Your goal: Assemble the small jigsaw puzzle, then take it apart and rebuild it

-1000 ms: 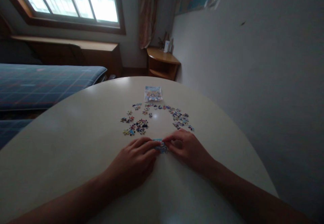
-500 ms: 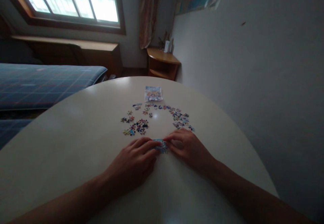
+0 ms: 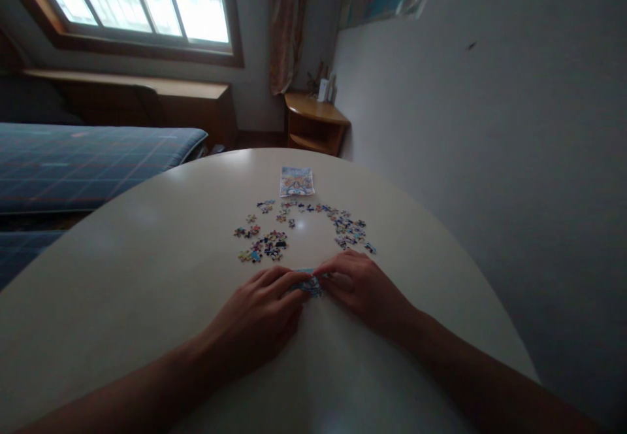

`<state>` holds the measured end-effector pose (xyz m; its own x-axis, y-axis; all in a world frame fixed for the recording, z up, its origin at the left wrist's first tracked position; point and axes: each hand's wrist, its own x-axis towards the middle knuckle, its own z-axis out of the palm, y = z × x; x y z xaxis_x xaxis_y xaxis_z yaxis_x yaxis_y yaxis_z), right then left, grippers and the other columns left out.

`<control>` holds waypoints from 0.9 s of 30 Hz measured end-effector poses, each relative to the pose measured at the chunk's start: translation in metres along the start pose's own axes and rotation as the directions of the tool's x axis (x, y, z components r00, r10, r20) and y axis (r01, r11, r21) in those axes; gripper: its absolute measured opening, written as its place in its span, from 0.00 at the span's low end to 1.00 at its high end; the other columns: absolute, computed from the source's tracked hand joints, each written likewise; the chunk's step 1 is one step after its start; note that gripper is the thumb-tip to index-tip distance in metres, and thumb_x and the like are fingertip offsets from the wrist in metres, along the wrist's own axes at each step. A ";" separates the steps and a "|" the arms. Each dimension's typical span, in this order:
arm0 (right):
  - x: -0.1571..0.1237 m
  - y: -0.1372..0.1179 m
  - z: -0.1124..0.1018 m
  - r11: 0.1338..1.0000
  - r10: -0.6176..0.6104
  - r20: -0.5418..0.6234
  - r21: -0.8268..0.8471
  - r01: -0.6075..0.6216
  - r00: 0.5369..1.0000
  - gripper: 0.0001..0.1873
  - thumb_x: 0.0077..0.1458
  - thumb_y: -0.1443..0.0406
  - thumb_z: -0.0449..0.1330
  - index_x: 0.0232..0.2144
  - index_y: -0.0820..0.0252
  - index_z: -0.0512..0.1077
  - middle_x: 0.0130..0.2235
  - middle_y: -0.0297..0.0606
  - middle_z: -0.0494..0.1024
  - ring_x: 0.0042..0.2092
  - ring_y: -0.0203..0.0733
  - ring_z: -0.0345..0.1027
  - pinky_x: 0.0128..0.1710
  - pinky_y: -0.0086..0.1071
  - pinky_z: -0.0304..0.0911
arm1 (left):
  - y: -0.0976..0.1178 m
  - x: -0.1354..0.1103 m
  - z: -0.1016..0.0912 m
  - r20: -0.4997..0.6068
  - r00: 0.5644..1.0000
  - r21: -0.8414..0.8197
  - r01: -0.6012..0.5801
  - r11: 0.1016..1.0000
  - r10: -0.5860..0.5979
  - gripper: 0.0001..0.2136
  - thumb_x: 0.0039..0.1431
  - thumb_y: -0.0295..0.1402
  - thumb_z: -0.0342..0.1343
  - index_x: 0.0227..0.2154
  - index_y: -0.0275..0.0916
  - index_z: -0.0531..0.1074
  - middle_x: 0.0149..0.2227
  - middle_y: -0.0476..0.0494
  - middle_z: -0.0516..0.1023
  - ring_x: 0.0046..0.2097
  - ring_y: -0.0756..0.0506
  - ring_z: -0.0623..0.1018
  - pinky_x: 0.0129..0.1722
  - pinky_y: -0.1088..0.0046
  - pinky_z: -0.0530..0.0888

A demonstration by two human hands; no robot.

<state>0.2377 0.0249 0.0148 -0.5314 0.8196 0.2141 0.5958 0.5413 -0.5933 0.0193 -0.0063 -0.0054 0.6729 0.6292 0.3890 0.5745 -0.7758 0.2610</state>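
A small joined section of jigsaw puzzle (image 3: pixel 314 287), bluish and white, lies on the white table under my fingertips. From its left side, my left hand (image 3: pixel 264 303) grips it with closed fingers, the fingertips resting over its surface. My right hand (image 3: pixel 361 285) is closed too, thumb and forefinger pinched together at the section's right edge. Much of the section is hidden by the fingers, so I cannot tell whether a separate piece is in the right pinch. Just beyond the hands, loose puzzle pieces (image 3: pixel 270 246) lie at the left, and more pieces (image 3: pixel 349 228) at the right.
Behind the pieces lies a printed picture packet (image 3: pixel 296 182). The round white table (image 3: pixel 147 277) ends near a wall (image 3: pixel 490 159) on the right. Past its far edge are a bed with a plaid mattress (image 3: pixel 98 159) and a wooden corner shelf (image 3: pixel 316 108).
My right hand has shifted slightly left, its fingertips now covering more of the puzzle section's upper right. The left hand has barely moved, and the loose pieces are unchanged.
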 end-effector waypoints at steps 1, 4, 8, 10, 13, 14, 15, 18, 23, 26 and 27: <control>0.000 0.000 0.000 1.000 -0.007 -0.001 -0.006 0.007 1.000 0.07 0.56 0.69 0.62 0.38 0.54 0.77 0.38 0.35 0.81 0.43 0.41 0.72 0.49 0.38 0.62 | 0.000 0.000 0.000 -0.002 1.000 0.003 -0.002 1.000 0.002 0.13 0.61 0.22 0.51 0.46 0.39 0.71 0.51 0.43 0.75 0.49 0.42 0.74 0.49 0.58 0.77; 0.000 0.001 0.001 1.000 -0.008 -0.007 -0.029 0.008 1.000 0.07 0.55 0.69 0.64 0.37 0.55 0.76 0.39 0.36 0.80 0.44 0.42 0.71 0.49 0.39 0.61 | -0.001 0.000 0.001 -0.018 1.000 0.012 -0.011 1.000 0.011 0.12 0.61 0.22 0.50 0.45 0.39 0.71 0.51 0.42 0.76 0.49 0.42 0.74 0.48 0.58 0.77; -0.001 0.004 0.003 0.999 0.000 -0.004 -0.037 0.000 1.000 0.07 0.54 0.70 0.64 0.37 0.55 0.77 0.40 0.37 0.79 0.44 0.42 0.70 0.47 0.38 0.62 | 0.000 0.000 0.001 -0.028 0.999 0.026 -0.016 1.000 0.017 0.11 0.61 0.22 0.51 0.44 0.38 0.71 0.51 0.42 0.76 0.49 0.42 0.74 0.48 0.59 0.77; 0.000 0.005 0.004 0.999 -0.001 -0.004 -0.040 0.001 1.000 0.07 0.54 0.70 0.64 0.36 0.55 0.77 0.40 0.37 0.78 0.44 0.42 0.70 0.47 0.38 0.63 | 0.000 0.000 0.001 -0.019 1.000 0.035 -0.016 0.999 0.017 0.12 0.61 0.22 0.51 0.45 0.38 0.71 0.51 0.42 0.76 0.49 0.43 0.74 0.49 0.59 0.77; 0.000 0.005 0.004 0.998 -0.005 -0.005 -0.057 0.004 1.000 0.06 0.54 0.69 0.64 0.36 0.55 0.77 0.40 0.37 0.78 0.44 0.42 0.70 0.47 0.38 0.63 | 0.000 0.000 0.000 -0.013 1.000 0.038 -0.015 0.999 0.015 0.13 0.60 0.22 0.51 0.46 0.39 0.71 0.51 0.43 0.76 0.49 0.43 0.74 0.50 0.59 0.76; 0.000 0.005 0.004 0.998 -0.007 -0.011 -0.070 0.006 1.000 0.06 0.55 0.69 0.63 0.36 0.55 0.78 0.40 0.37 0.78 0.44 0.42 0.69 0.47 0.38 0.62 | 0.000 0.000 0.000 -0.012 1.000 0.034 -0.013 0.999 0.013 0.13 0.60 0.22 0.51 0.46 0.39 0.71 0.51 0.43 0.76 0.49 0.43 0.74 0.50 0.59 0.76; -0.001 0.005 0.003 0.996 -0.010 -0.018 -0.085 0.008 1.000 0.07 0.55 0.69 0.63 0.36 0.55 0.78 0.40 0.37 0.77 0.44 0.42 0.69 0.47 0.38 0.62 | 0.000 0.000 0.000 -0.012 1.000 0.029 -0.010 1.000 0.011 0.13 0.60 0.22 0.51 0.46 0.39 0.71 0.51 0.43 0.76 0.50 0.43 0.74 0.50 0.59 0.76; -0.003 0.003 0.000 0.989 -0.031 -0.017 -0.143 0.028 0.999 0.09 0.55 0.71 0.62 0.38 0.54 0.78 0.39 0.37 0.77 0.42 0.42 0.69 0.46 0.38 0.61 | 0.000 0.000 -0.001 -0.012 1.000 0.020 -0.005 1.000 0.006 0.13 0.60 0.23 0.51 0.46 0.40 0.70 0.51 0.42 0.76 0.50 0.43 0.74 0.49 0.59 0.76; -0.005 0.003 -0.004 0.968 -0.035 0.055 -0.245 0.047 0.998 0.11 0.55 0.71 0.61 0.38 0.51 0.79 0.38 0.36 0.77 0.40 0.41 0.69 0.44 0.38 0.59 | -0.001 -0.002 0.001 0.002 1.000 0.030 -0.001 1.000 0.001 0.12 0.61 0.23 0.51 0.45 0.40 0.71 0.51 0.42 0.76 0.50 0.42 0.74 0.50 0.58 0.76; -0.005 0.003 -0.005 0.961 -0.056 0.043 -0.268 0.065 0.998 0.11 0.55 0.71 0.61 0.36 0.51 0.79 0.38 0.36 0.77 0.41 0.41 0.69 0.44 0.38 0.58 | -0.001 -0.002 0.002 0.007 1.000 0.035 0.001 0.999 -0.001 0.11 0.61 0.23 0.51 0.45 0.40 0.71 0.51 0.42 0.76 0.50 0.42 0.74 0.50 0.58 0.76; -0.005 0.003 -0.005 0.960 -0.061 0.045 -0.271 0.071 0.997 0.11 0.55 0.71 0.62 0.36 0.50 0.79 0.38 0.35 0.77 0.40 0.40 0.70 0.43 0.37 0.58 | -0.001 -0.002 0.002 0.007 1.000 0.037 -0.003 0.999 0.002 0.11 0.61 0.23 0.51 0.45 0.39 0.71 0.51 0.42 0.76 0.50 0.42 0.74 0.50 0.58 0.76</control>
<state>0.2456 0.0233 0.0161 -0.5935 0.7756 0.2151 0.6974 0.6290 -0.3436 0.0177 -0.0067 -0.0080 0.6775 0.6277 0.3834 0.5895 -0.7751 0.2273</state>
